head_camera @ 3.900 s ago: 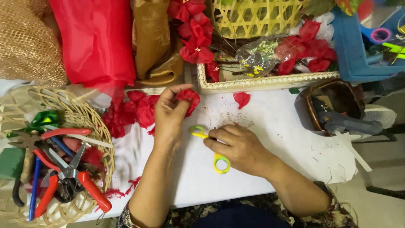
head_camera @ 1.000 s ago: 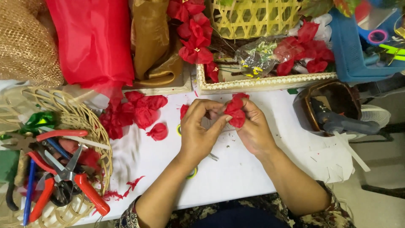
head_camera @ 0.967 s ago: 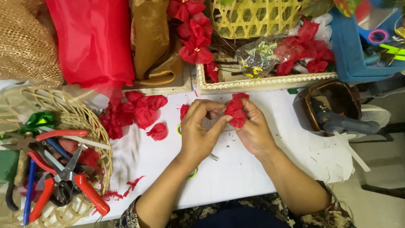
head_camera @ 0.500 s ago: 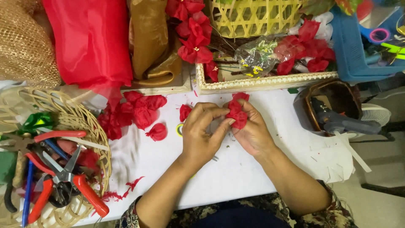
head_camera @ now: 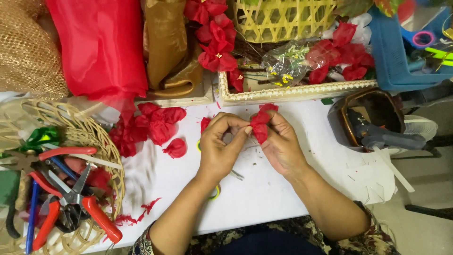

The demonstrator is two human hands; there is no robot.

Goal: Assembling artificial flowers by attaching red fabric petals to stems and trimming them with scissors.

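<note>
Over a white table (head_camera: 283,189), the left hand (head_camera: 219,151) and right hand (head_camera: 281,144) pinch a red fabric petal (head_camera: 260,125) together between fingertips. Loose red petals (head_camera: 151,127) lie to the left, near a wicker basket (head_camera: 101,146) of pliers; a long tray (head_camera: 292,92) of flowers sits just behind

A small red fabric petal piece (head_camera: 260,126), crumpled and folded, is being held just above the white desk (head_camera: 264,189), near its far edge. It is sitting pinched between the fingertips of the left hand (head_camera: 221,147), at its 8 o'clock side, and the right hand (head_camera: 282,145), at its 4 o'clock side. Its upper lobe is sticking up toward 12 o'clock above the fingers, while a narrower fold is hanging toward 6 o'clock between the two thumbs.
</note>
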